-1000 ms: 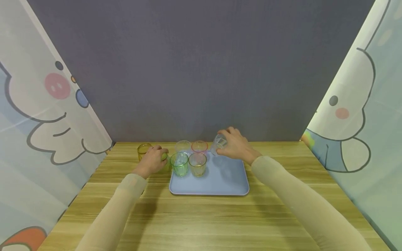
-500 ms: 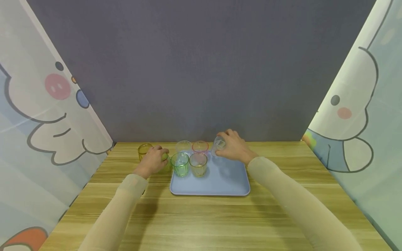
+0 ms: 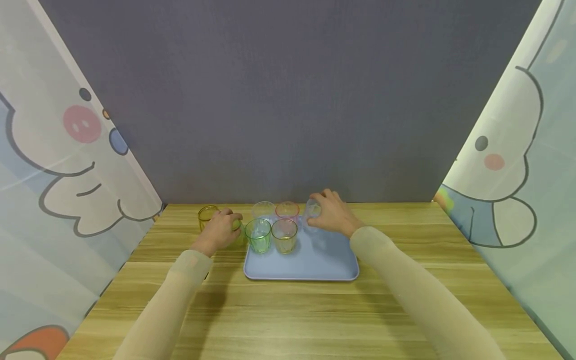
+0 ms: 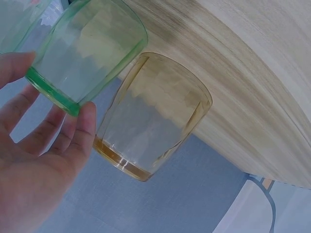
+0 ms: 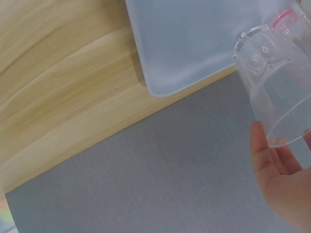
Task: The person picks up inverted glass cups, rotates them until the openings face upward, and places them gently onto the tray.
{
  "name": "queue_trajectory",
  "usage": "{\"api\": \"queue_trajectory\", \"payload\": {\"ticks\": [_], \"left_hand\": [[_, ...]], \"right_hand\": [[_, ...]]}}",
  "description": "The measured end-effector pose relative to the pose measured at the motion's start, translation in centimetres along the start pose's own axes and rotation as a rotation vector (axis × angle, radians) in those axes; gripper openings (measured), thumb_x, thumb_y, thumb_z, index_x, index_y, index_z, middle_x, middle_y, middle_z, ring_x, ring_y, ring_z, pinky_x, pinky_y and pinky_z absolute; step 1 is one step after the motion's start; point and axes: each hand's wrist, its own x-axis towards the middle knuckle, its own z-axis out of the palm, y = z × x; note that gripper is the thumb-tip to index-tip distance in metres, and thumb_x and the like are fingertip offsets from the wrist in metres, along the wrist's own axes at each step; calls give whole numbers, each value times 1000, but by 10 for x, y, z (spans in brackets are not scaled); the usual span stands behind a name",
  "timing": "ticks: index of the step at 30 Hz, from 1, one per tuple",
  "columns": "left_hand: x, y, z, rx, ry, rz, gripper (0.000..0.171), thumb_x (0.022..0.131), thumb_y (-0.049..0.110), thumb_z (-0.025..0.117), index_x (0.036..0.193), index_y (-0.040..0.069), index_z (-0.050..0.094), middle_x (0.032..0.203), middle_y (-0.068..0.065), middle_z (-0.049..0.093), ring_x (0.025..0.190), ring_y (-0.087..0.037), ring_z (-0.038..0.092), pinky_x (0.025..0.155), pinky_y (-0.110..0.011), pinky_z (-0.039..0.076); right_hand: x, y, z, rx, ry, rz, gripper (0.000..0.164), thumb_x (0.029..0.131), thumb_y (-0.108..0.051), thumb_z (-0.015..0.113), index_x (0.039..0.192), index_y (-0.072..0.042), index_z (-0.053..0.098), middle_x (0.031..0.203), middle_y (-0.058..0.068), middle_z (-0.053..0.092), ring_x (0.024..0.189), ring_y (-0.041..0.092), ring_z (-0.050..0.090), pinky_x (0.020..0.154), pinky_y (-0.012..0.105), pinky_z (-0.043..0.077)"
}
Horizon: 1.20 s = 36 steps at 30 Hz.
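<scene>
My left hand (image 3: pixel 219 231) pinches the thick base of an upside-down green glass (image 4: pixel 87 53) on the wooden table, left of the tray. Right beside it, an amber glass (image 4: pixel 150 114) is also base-up, partly behind the hand in the head view. My right hand (image 3: pixel 332 212) grips a clear glass (image 5: pixel 279 92) by its rim, its base low over the back of the blue tray (image 3: pixel 315 265). Left of that glass, the tray bears a pink-rimmed glass (image 3: pixel 287 211), another clear glass (image 3: pixel 263 210), a green-rimmed glass (image 3: pixel 258 237) and a pale yellow glass (image 3: pixel 284 239).
Behind the tray rises a grey panel (image 3: pixel 292 110) along the table's back edge. Curtains with cartoon prints (image 3: pixel 499 165) hang at both sides. Bare wood (image 3: pixel 288 320) stretches in front of the tray.
My right hand has shifted slightly left and down with the clear glass, which has turned from tilted to more upright. The left hand keeps its place on the green glass.
</scene>
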Motion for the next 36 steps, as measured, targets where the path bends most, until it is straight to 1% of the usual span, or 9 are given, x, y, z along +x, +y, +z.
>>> {"api": "queue_trajectory", "payload": {"ticks": [12,20,26,30,36], "left_hand": [[0,1,0,1,-20,-5,40,94,15,73,131,2,65,127,-24,57,115,-45,52,97,-56,46],[0,1,-1,-7,-18,-1,41,94,16,72,132,2,65,126,-22,57,113,-43,52,96,-55,47],[-1,1,-1,-4,-17,1,41,94,14,72,132,1,64,126,-23,57,113,-44,52,96,-55,47],[-1,0,-1,-6,-10,3,40,93,13,72,130,1,65,126,-24,57,114,-45,52,96,-56,47],[0,1,-2,-23,-8,0,40,93,12,72,130,0,65,127,-25,57,115,-47,52,97,-57,46]], "right_hand": [[5,-1,5,-20,-19,9,74,79,-43,72,145,-13,56,135,16,50,117,32,48,85,53,52],[10,-1,6,-20,-34,22,72,80,-42,71,144,-13,57,135,16,50,117,33,47,85,53,52],[14,-1,11,-38,-31,25,72,80,-43,71,144,-14,57,135,16,51,119,32,47,85,53,52],[17,-2,14,-50,-19,14,72,80,-42,72,144,-12,58,133,17,52,118,33,48,89,53,51],[21,-2,22,-68,4,-15,70,81,-41,71,142,-8,59,132,18,54,118,34,48,99,51,44]]}}
